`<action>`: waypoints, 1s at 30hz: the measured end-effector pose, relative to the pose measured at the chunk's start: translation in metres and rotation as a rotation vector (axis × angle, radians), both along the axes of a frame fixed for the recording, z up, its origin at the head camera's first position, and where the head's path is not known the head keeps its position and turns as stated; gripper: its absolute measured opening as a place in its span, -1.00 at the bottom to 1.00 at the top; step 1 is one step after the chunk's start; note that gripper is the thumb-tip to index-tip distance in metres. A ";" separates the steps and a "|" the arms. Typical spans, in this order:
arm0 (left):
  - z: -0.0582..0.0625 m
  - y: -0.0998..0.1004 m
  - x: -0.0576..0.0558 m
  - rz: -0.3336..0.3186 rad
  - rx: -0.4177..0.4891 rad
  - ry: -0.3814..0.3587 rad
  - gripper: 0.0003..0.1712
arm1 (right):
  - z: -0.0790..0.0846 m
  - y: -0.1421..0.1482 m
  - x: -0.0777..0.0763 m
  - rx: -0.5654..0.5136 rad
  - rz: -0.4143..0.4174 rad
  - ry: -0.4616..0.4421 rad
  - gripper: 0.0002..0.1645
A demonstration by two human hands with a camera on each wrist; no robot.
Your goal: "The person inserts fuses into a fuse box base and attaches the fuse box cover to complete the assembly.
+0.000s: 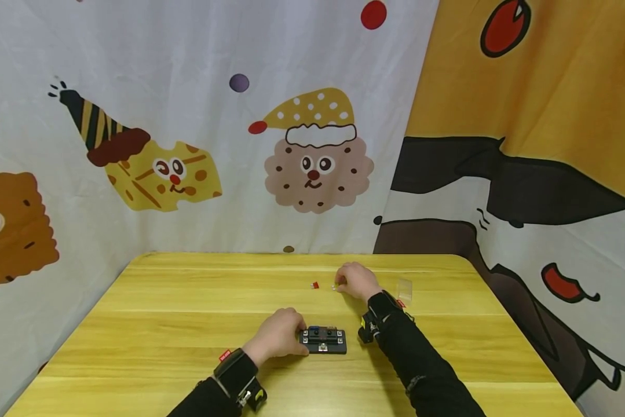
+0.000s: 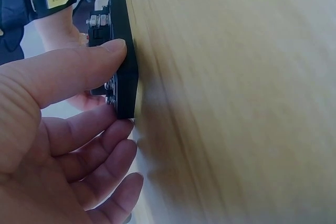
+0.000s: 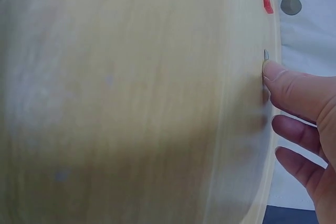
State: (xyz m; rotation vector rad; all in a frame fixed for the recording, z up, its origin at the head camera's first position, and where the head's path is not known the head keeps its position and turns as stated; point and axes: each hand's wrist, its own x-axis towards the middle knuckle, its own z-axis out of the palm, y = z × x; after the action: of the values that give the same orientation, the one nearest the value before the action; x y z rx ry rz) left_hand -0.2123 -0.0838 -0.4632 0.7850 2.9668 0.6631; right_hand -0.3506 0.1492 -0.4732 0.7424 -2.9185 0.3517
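My left hand [image 1: 280, 335] holds the left end of a black fuse block [image 1: 324, 350] lying flat on the table. Its thumb lies against the near edge in the left wrist view, with the fingers curled at the block's end. Metal screw terminals line the block, and a bit of blue shows on its far side. Farther back, my right hand [image 1: 359, 280] pinches a small yellow blade fuse [image 1: 335, 287] between thumb and finger, its metal prongs [image 3: 266, 54] poking out. A red blade fuse [image 1: 314, 285] lies to the left of that hand.
A clear plastic cover [image 1: 405, 289] lies right of my right hand. The wooden table [image 1: 187, 324] ends at a printed curtain [image 1: 197, 231] behind. My right forearm [image 1: 421, 353] reaches past the block's right side.
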 end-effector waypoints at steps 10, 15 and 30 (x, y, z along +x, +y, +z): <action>-0.001 -0.001 0.000 0.000 0.000 0.001 -0.53 | 0.000 0.001 0.000 -0.006 -0.005 0.007 -0.85; -0.001 -0.001 -0.001 0.004 0.002 0.000 -0.53 | 0.000 0.002 -0.001 -0.007 -0.002 0.021 -0.85; -0.001 0.000 -0.001 0.018 -0.003 -0.020 -0.51 | 0.003 0.003 0.002 -0.004 -0.023 -0.046 -0.83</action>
State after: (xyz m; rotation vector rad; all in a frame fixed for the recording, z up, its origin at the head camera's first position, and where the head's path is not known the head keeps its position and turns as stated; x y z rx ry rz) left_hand -0.2136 -0.0834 -0.4640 0.7474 2.9600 0.6638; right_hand -0.3486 0.1523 -0.4697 0.7094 -2.9651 0.3774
